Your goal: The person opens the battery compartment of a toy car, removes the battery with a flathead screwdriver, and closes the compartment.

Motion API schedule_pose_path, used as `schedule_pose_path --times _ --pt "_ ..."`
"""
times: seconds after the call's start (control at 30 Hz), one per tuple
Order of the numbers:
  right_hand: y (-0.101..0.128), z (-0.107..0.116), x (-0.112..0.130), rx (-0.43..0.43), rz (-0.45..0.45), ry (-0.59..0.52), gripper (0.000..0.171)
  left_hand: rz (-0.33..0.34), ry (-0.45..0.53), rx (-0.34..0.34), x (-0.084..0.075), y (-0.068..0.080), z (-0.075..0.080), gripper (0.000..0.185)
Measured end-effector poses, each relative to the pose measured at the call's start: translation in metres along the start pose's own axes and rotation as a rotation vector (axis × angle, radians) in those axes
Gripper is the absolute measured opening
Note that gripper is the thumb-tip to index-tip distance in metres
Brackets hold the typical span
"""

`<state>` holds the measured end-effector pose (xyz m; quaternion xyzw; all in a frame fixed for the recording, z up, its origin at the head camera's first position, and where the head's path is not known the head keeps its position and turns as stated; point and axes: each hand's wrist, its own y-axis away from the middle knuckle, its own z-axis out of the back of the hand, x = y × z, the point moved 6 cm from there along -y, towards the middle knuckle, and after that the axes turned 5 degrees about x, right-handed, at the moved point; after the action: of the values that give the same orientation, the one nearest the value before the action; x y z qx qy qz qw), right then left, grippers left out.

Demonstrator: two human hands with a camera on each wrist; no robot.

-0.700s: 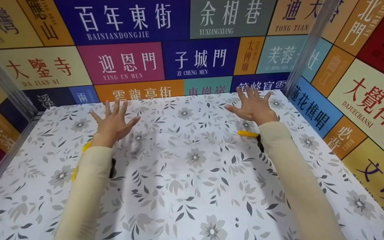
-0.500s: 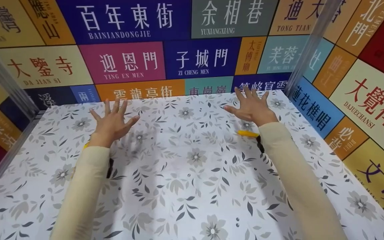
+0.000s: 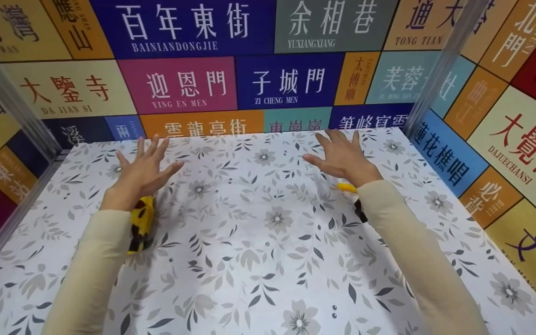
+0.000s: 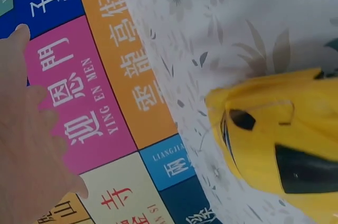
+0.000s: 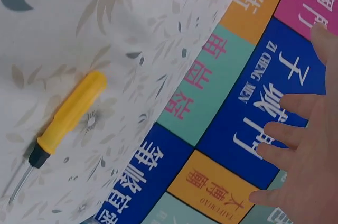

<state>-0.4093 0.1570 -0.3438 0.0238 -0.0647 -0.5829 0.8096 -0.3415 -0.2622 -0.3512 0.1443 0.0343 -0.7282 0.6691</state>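
My left hand (image 3: 140, 174) is held out with straight, spread fingers and holds nothing. Behind it, beside the sleeve, a yellow toy car (image 3: 142, 221) with black windows sits on the table; the left wrist view shows the toy car (image 4: 264, 134) close up, cut off at the right edge. My right hand (image 3: 345, 158) also has its fingers spread, with nothing in its grasp. Close under its wrist lies a yellow-handled tool (image 3: 347, 187), partly hidden by the arm. In the right wrist view the tool (image 5: 71, 113) has a black collar and a thin metal shaft.
A white cloth with grey flowers and leaves covers the table (image 3: 231, 298). Colourful panels with Chinese lettering form a back wall (image 3: 179, 83) and side walls. Clear upright posts (image 3: 440, 65) stand at the two far corners.
My left hand has shifted left, and the toy car, mostly hidden by the forearm before, now shows to its right. My right hand has moved slightly left and nearer.
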Motion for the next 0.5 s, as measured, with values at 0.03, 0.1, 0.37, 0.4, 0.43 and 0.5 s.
schedule_pose_path --times 0.03,0.1,0.37,0.4,0.43,0.5 --pt "0.000 -0.001 0.004 -0.002 0.004 0.006 0.087 0.007 0.008 0.005 0.003 0.002 0.001 0.095" --pt "-0.001 -0.003 0.011 -0.003 0.015 0.018 0.085 0.020 0.019 0.012 0.010 0.004 0.002 0.097" --pt "0.000 -0.012 0.044 -0.016 0.083 0.006 0.071 0.032 0.094 0.017 0.028 0.015 0.005 0.100" --pt "0.001 -0.014 0.049 -0.017 0.093 -0.004 0.069 0.032 0.101 0.018 0.030 0.017 0.005 0.099" --pt "0.001 -0.015 0.055 -0.018 0.101 -0.015 0.068 0.033 0.109 0.019 0.033 0.018 0.006 0.099" --pt "0.001 -0.019 0.067 -0.015 0.120 -0.038 0.066 0.043 0.129 0.028 0.039 0.022 0.006 0.098"
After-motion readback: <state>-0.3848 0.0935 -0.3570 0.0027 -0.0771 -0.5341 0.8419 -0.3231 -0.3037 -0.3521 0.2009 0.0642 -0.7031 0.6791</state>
